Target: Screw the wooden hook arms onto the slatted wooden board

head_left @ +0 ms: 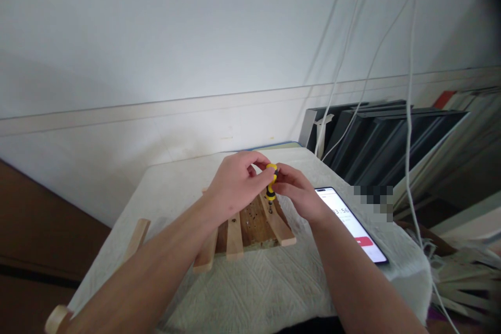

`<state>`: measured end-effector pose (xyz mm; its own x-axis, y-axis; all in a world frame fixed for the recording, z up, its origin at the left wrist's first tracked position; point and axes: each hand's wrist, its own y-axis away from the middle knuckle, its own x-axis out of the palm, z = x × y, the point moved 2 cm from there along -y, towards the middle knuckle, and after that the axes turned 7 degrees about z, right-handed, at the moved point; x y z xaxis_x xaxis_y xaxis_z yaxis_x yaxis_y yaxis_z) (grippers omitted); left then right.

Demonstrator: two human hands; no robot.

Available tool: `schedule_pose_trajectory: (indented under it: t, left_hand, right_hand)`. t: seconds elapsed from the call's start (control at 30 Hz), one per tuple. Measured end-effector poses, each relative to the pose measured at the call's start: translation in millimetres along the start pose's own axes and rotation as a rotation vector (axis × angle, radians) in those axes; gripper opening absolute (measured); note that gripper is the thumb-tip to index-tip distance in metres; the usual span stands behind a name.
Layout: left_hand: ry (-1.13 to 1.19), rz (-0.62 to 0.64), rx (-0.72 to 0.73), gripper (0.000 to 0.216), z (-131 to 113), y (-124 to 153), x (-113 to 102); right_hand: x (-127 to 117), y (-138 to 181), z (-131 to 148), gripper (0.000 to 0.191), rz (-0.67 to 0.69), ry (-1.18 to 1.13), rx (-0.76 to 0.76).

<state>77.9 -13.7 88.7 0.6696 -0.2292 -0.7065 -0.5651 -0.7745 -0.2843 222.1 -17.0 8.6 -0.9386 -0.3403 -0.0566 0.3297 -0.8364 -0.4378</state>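
Note:
A small yellow and black screwdriver (271,190) stands nearly upright, its tip on a screw in the rightmost pale wooden strip (278,225). My left hand (245,180) is closed around the top of its handle, thumb and fingers pinching it. From the other side my right hand (295,190) grips the handle with thumb and forefinger. Beneath lies a dark brown board (252,227) with several small holes or specks. Across it run two more pale strips, the middle strip (235,240) with a screw in it and the left strip (205,258) partly hidden by my left forearm.
A phone (352,229) showing a timer lies right of the board on the white tablecloth (250,292). Another wooden strip (136,240) rests at the left, beside my forearm. A round wooden end (58,318) shows lower left. White cables (409,115) hang at the right, before dark panels (391,135).

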Motion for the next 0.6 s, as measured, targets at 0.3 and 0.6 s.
schedule_pose_trajectory:
  t: [0.3, 0.6]
  left_hand:
    - [-0.041, -0.004, -0.008, 0.025, -1.4, 0.3, 0.4]
    - [-0.097, 0.018, -0.010, 0.026, 1.6, 0.9, 1.8]
  right_hand:
    - [-2.3, -0.4, -7.5, 0.013, -0.024, 0.083, 0.036]
    - [0.9, -0.5, 1.2, 0.007, 0.017, -0.037, 0.014]
